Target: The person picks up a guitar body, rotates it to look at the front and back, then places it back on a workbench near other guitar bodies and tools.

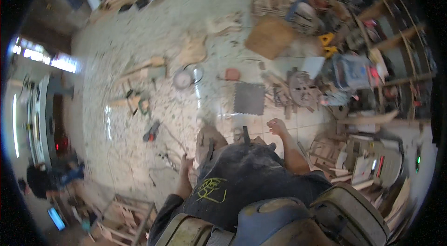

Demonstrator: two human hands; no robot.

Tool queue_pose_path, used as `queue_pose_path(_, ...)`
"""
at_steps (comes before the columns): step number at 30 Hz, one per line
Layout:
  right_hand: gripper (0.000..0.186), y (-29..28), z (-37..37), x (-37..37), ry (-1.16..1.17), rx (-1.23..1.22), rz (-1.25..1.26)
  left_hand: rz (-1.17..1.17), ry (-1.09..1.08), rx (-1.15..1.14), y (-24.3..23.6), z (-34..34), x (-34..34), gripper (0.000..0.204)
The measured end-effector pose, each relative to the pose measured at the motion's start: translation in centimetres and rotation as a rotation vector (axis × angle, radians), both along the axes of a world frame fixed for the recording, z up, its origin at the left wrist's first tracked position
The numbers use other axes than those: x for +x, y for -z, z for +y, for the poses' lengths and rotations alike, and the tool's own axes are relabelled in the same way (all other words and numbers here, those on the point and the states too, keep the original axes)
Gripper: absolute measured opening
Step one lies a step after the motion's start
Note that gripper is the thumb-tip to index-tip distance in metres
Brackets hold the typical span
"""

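My left hand (186,162) hangs beside my left leg, its fingers partly apart and nothing visible in them. Out in front of my body, my right hand (277,127) is raised, its fingers loosely bent and apart, also without anything visible in it. Neither hand touches an object. Nearest to the right hand, a grey foam mat (249,98) with toothed edges lies on the floor. Left of my legs is a dark power tool (151,132) with some orange on it. A loose cord (172,137) runs across the floor near the left hand.
Ahead lie guitar-body-shaped wood (192,49), a round grey object (182,79), a red block (232,74) and a brown board (270,37). Crowded shelving (400,80) and a plastic chair (389,160) with wood stand right. Another person (44,178) is at the left; a wooden frame (125,220) stands lower left.
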State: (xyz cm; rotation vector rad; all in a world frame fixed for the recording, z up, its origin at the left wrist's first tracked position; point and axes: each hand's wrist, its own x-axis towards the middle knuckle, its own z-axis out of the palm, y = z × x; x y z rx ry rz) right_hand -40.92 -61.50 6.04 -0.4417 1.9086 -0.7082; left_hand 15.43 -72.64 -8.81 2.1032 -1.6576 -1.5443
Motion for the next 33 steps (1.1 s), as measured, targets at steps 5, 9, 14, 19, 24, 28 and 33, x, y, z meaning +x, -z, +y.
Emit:
queue_pose_path(5, 0.036, 2.7, -8.0, 2.4, -0.167, 0.212, -0.044, 0.049, -0.261, 0.0, -6.9, -8.4, -1.0, 0.075)
queue_pose_path(9, 0.035, 7.4, -7.6, 1.1, 0.257, 0.062, -0.501, 0.05, -0.22, -0.015, -7.0, -18.3, -1.0, 0.075)
queue_pose_path(14, 0.021, -1.8, -20.9, 7.2, -0.162, 0.14, 0.063, -0.005, -0.19, 0.159, -5.4, -25.0, 4.5, 0.074)
queue_pose_path(19, 0.031, 1.9, -23.8, 5.8, 0.216, -0.154, -0.211, -0.113, 0.097, 0.062, -8.1, -39.9, -2.3, 0.073)
queue_pose_path(24, 0.04, 4.9, -27.6, 3.2, 0.029, 0.126, -0.085, 0.474, 0.128, -0.167, -17.9, -51.5, -16.3, 0.078)
queue_pose_path(28, 0.034, 9.4, -30.8, 0.1, 0.172, 0.27, -0.35, 0.91, 0.489, -0.446, -42.3, -58.8, -26.1, 0.092)
queue_pose_path(33, 0.034, 9.0, -41.3, -4.0, 0.09, 0.169, -0.22, 1.405, 0.951, -0.808, -61.8, -64.4, -32.1, 0.097)
